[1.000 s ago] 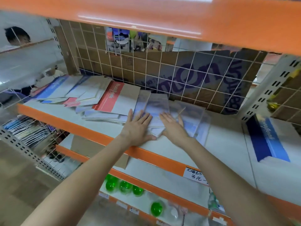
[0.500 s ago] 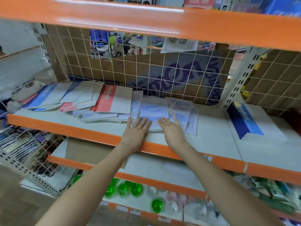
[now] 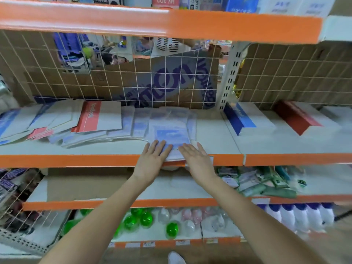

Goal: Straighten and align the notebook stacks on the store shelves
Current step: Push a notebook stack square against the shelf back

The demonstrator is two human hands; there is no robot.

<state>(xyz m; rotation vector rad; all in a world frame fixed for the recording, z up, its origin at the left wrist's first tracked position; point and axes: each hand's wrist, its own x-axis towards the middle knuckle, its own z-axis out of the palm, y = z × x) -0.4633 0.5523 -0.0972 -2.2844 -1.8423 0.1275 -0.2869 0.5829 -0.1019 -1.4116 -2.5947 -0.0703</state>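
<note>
A stack of pale blue plastic-wrapped notebooks [image 3: 170, 128] lies on the white middle shelf [image 3: 213, 138], its near end hanging slightly over the orange front edge. My left hand [image 3: 152, 159] and my right hand [image 3: 196, 158] rest flat on the stack's near end, fingers straight, side by side. Left of it spreads a messy fan of notebooks, topped by a grey one with a red "Notebook" band [image 3: 99, 117]. More blue-wrapped notebooks [image 3: 133, 122] lie skewed between the fan and the stack under my hands.
Right of the upright post [image 3: 228, 77] sit a neat blue-banded stack [image 3: 247, 119] and a red-banded stack [image 3: 297, 117]. A wire grid with cardboard [image 3: 167, 80] backs the shelf. Lower shelves hold green and clear balls [image 3: 144, 220], white bottles [image 3: 301, 214] and green packets [image 3: 266, 185].
The blue stack has slid toward the front edge with both hands on it. The view has tilted and swung right, showing the stacks at the right.
</note>
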